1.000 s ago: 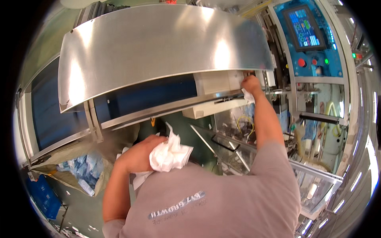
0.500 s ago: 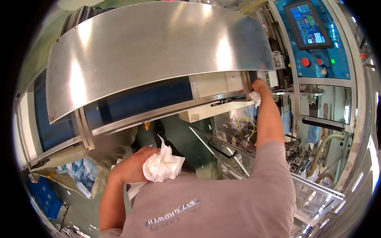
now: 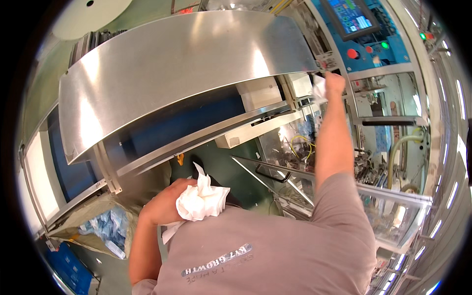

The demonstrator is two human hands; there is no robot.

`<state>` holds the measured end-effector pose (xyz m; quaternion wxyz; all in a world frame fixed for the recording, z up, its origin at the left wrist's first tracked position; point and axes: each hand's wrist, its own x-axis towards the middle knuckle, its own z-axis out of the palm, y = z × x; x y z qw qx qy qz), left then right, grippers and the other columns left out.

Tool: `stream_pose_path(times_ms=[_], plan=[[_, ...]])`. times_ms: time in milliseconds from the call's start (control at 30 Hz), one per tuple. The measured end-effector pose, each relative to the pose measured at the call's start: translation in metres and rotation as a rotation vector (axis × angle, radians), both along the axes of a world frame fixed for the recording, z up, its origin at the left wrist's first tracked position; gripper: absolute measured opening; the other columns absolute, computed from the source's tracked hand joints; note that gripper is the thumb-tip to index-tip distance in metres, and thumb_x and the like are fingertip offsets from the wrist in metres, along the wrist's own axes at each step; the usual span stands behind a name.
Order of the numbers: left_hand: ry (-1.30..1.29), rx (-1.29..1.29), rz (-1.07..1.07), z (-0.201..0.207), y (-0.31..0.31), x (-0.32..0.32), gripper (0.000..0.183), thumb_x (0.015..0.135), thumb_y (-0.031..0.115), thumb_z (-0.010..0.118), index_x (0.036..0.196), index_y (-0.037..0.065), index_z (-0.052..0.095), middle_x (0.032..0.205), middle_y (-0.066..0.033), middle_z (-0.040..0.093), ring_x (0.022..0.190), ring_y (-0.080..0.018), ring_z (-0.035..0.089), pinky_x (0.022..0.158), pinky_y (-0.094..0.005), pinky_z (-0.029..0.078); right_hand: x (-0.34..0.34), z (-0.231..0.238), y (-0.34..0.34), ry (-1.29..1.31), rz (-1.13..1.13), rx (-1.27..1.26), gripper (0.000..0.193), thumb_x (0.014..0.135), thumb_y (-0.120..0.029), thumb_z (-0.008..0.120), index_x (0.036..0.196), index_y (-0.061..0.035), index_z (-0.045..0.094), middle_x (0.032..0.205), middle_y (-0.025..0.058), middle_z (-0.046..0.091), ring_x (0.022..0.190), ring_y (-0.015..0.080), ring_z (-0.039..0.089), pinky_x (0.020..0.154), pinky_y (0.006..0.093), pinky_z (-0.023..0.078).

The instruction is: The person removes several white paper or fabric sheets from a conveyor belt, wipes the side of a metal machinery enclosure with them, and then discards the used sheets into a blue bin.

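Note:
My left hand (image 3: 164, 202) is closed on a crumpled bunch of white wipes (image 3: 201, 199) in front of my body. My right arm stretches far forward and to the right. At its end my right hand (image 3: 335, 84) grips a smaller white wipe (image 3: 319, 88), its fingers largely turned from sight. That wipe hangs beside the right end of a curved, shiny metal cover (image 3: 187, 64), near the machine's frame. Beneath the cover runs a dark blue conveyor belt (image 3: 182, 120) with a metal rail (image 3: 206, 135) along its near side.
On the right stands a machine with a blue control panel (image 3: 366, 46), a screen (image 3: 350, 18) and lit buttons. An open clear door (image 3: 393, 216) juts out below my right arm. At lower left are a sack (image 3: 105, 226) of blue-white scraps and a blue crate (image 3: 71, 265).
My right hand has moved up and right with its wipe, away from the rail's end toward the machine. The view has shifted slightly. My left hand still holds its bunch.

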<state>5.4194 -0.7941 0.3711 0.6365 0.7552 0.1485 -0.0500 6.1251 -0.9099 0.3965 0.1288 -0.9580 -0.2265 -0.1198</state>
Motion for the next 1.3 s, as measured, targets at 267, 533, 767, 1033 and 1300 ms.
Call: stream_pose_path(times_ms=[267,533,767,1033,1300], plan=[[-0.201,-0.333,0.336,-0.001,0.004,-0.068,0.091,0.064,0.016,0.1,0.143,0.002,0.056,0.136,-0.0104,0.067,0.125,-0.0207,0.064,0.108,-0.0399,0.05,-0.454,-0.077,0.046,1.204,0.202,1.021,0.011,0.094,-0.016,0.067,0.098,-0.0057,0.071,0.091,0.0069,0.069,0.085,0.0197,0.065,0.081,0.0379,0.054],[-0.245,-0.464,0.694,-0.099,-0.026,-0.179,0.085,0.065,0.005,0.094,0.142,0.004,0.057,0.135,-0.0092,0.067,0.124,-0.0231,0.064,0.109,-0.0422,0.051,-0.69,-0.131,0.042,1.521,0.601,0.801,0.05,0.113,-0.039,0.048,0.147,-0.0025,0.051,0.14,0.0137,0.06,0.132,0.0247,0.054,0.118,0.04,0.04],[-0.216,-0.267,0.731,-0.045,-0.05,-0.179,0.099,0.066,0.02,0.1,0.15,0.006,0.049,0.141,-0.0106,0.062,0.131,-0.0254,0.059,0.115,-0.0403,0.044,-0.704,-0.133,0.041,2.161,0.528,0.859,0.052,0.111,-0.022,0.055,0.156,-0.0157,0.031,0.145,0.0127,0.053,0.128,0.0246,0.059,0.106,0.0397,0.055],[-0.2,-0.112,1.203,-0.049,-0.13,-0.205,0.087,0.072,0.021,0.096,0.146,0.005,0.052,0.138,-0.0115,0.064,0.128,-0.0251,0.062,0.112,-0.0396,0.047,-0.726,-0.129,0.022,2.041,1.148,0.314,0.061,0.108,-0.034,0.06,0.159,-0.0104,0.035,0.155,0.0118,0.044,0.144,0.0256,0.045,0.121,0.0413,0.039],[-0.343,0.03,1.637,-0.047,-0.183,-0.291,0.074,0.073,0.012,0.093,0.139,0.006,0.059,0.129,-0.0086,0.07,0.119,-0.0215,0.067,0.106,-0.0391,0.052,-0.756,-0.08,0.002,2.6,0.82,-0.476,0.085,0.101,-0.071,0.051,0.169,-0.0324,0.018,0.173,0.006,0.028,0.151,0.0445,0.036,0.11,0.0812,0.031]])
